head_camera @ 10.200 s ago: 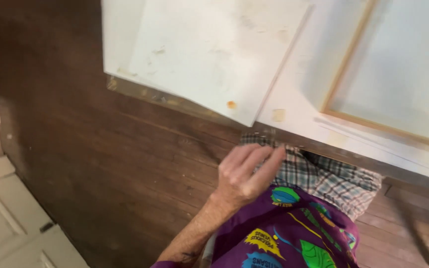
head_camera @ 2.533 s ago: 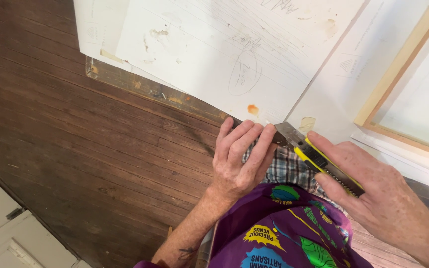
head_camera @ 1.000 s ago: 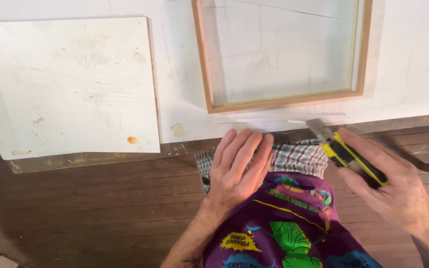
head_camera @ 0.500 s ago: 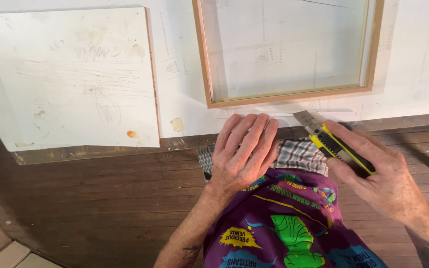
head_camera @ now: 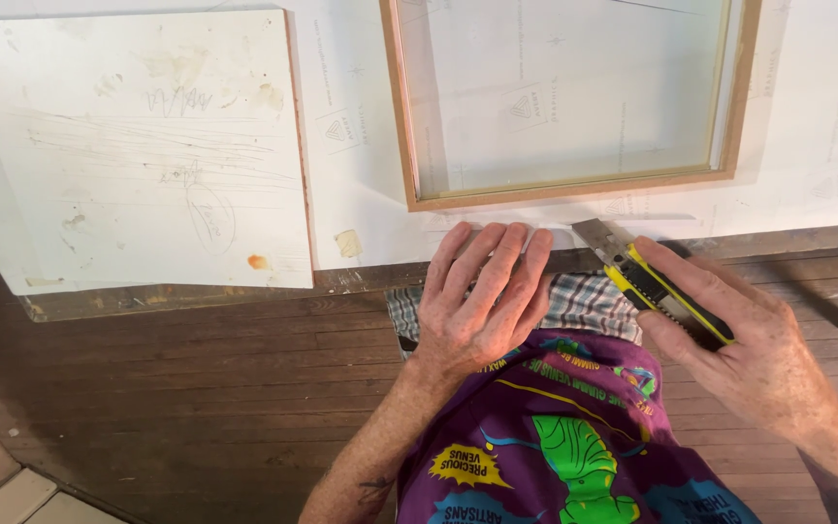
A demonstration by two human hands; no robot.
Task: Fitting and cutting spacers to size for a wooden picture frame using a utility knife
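Knife (head_camera: 654,284) shifted left, blade upper-left.

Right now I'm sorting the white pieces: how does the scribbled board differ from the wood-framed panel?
The scribbled board has no frame and carries pencil marks and stains; the wood-framed panel is edged in light wood and looks cleaner. The board lies left, clear of both hands; the panel lies just above the left hand. Both lie flat.

Bench (head_camera: 196,301): worn wood front edge, top covered w/ a large white paper sheet (head_camera: 807,116). On the sheet: square white scuffed board (head_camera: 147,146) at left, shallow rectangular wooden frame (head_camera: 564,97) beside it, apart. Dark wood plank floor (head_camera: 167,408) below.
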